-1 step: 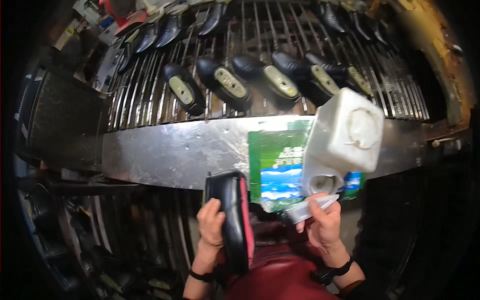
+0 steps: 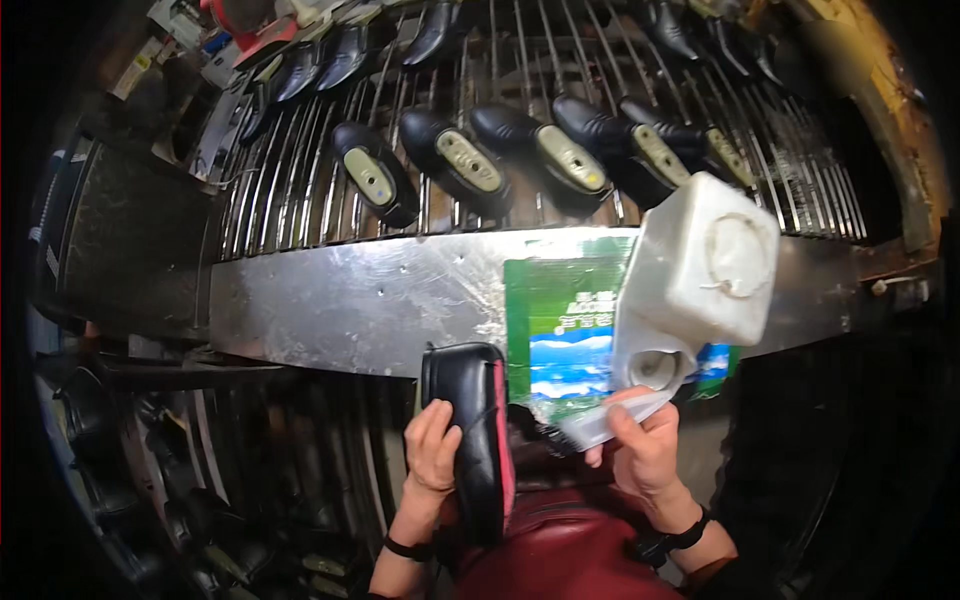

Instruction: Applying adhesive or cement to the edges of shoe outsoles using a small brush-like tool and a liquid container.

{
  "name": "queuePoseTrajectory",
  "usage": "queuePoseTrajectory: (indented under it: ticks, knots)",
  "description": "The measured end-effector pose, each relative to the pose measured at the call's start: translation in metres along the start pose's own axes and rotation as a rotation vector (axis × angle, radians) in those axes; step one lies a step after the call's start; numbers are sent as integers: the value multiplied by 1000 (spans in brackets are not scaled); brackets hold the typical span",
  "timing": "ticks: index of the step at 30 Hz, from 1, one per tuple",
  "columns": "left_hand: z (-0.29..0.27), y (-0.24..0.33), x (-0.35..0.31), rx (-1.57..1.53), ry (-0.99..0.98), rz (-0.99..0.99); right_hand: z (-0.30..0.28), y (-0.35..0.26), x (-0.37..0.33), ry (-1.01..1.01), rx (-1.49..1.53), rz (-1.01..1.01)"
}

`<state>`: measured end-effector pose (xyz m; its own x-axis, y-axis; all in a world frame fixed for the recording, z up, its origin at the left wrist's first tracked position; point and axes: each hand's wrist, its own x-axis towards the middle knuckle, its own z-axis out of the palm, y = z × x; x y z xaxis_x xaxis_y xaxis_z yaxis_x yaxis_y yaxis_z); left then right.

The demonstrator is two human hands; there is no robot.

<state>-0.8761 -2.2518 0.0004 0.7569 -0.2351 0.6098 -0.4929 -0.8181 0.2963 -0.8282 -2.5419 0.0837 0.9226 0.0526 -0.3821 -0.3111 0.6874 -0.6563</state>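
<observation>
My left hand (image 2: 433, 450) is closed around a black leather shoe (image 2: 468, 420), its heel end pointing away from me. A pink-red strip runs along the shoe's right side. In my right hand (image 2: 648, 450) is a brush (image 2: 610, 420) with a translucent whitish handle, pinched between thumb and fingers. Its dark bristles point left toward the shoe, with a small gap between them. Just beyond the right hand a white plastic container (image 2: 705, 265) lies on the bench, its cut opening facing me.
A green and blue printed sheet (image 2: 570, 350) lies under the container on the metal bench edge (image 2: 350, 300). Behind it, several black shoes on lasts (image 2: 465, 165) rest on a rack of metal bars (image 2: 300, 190). More shoes (image 2: 85, 410) sit on dim shelves at lower left.
The brush has shifted slightly left, toward the shoe. The whole view has moved a little; my left hand keeps its hold on the shoe.
</observation>
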Motion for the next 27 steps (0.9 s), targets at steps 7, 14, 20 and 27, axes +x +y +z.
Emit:
queuePoseTrajectory:
  ticks: [7,14,20,27]
  knots:
    - [-4,4,2,-30,8,23,32,23,21,-267,-396,-58]
    - [-3,1,1,-21,44,24,74,33,93,-98,-612,-218]
    - [-9,8,9,-12,60,-4,48,21,30,-164,-567,-119]
    - [-9,14,24,-3,66,-19,29,-4,-54,-652,-856,-437]
